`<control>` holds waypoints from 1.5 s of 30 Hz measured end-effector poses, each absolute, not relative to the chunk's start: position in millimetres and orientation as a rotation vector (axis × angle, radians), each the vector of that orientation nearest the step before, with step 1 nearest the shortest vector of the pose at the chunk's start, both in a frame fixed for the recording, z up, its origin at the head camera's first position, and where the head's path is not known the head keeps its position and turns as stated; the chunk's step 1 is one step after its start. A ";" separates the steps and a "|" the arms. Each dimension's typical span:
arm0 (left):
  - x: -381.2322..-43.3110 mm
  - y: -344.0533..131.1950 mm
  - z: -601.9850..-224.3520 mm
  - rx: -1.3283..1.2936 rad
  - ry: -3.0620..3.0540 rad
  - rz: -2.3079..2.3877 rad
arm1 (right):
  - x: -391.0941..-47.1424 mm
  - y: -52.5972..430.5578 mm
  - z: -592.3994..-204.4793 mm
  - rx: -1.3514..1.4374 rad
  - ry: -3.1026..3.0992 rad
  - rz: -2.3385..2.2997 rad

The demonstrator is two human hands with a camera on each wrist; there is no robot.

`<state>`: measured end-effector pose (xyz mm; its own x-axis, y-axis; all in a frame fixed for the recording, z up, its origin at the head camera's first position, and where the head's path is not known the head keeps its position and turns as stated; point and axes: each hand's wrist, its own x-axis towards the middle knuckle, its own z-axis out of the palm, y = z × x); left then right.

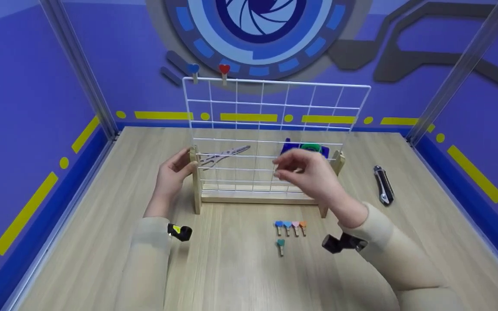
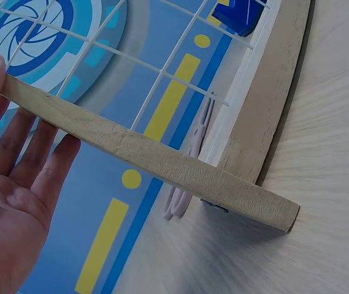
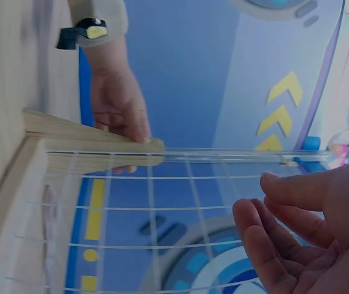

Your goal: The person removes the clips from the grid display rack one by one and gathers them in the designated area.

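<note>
A white wire grid point(image 1: 262, 103) stands upright in a wooden base point(image 1: 257, 200) with a post at each end. My left hand point(image 1: 172, 175) holds the left wooden post point(image 2: 131, 147), thumb on one side and fingers on the other. In front of the grid, my right hand point(image 1: 311, 175) hovers with fingers loosely bent; the right wrist view shows a gap between thumb and fingertips and nothing held. A blue heart clothespin point(image 1: 193, 70) and a red heart clothespin point(image 1: 224, 70) are clipped on the grid's top wire, toward the left.
Several heart clothespins point(image 1: 287, 225) lie in a row before the base, with a green one point(image 1: 280, 244) nearer. Behind the grid are a pale scissor-like tool point(image 1: 227, 154) and a blue item with a green ring point(image 1: 311, 148). A utility knife point(image 1: 383, 185) lies right.
</note>
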<state>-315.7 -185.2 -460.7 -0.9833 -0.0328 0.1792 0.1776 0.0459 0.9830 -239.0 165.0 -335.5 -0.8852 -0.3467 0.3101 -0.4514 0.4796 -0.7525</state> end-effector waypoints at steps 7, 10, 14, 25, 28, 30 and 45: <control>-316.6 -185.5 -462.4 -0.137 -2.146 -2.065 | -257.4 145.3 -291.8 0.747 -2.476 1.416; -316.5 -184.9 -462.1 -0.136 -2.145 -2.057 | -266.3 135.9 -275.8 0.764 -2.419 1.411; -316.3 -183.9 -461.2 -0.138 -2.140 -2.054 | -278.6 123.1 -256.1 0.763 -2.365 1.415; -316.8 -183.9 -461.3 -0.140 -2.153 -2.035 | -305.7 90.5 -211.2 0.754 -2.309 1.452; -316.4 -184.4 -461.5 -0.135 -2.160 -2.029 | -313.5 82.1 -205.4 0.749 -2.307 1.422; -316.3 -184.9 -461.7 -0.129 -2.168 -2.027 | -318.2 76.4 -201.8 0.737 -2.328 1.395; -315.3 -183.8 -461.4 -0.150 -2.130 -2.033 | -334.2 56.8 -190.7 0.637 -2.599 1.249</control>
<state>-315.3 -183.8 -461.4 -0.9763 -0.0593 0.2082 0.2052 0.0527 0.9773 -334.2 56.8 -190.7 -0.8899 -0.2971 0.3461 -0.4558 0.5528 -0.6976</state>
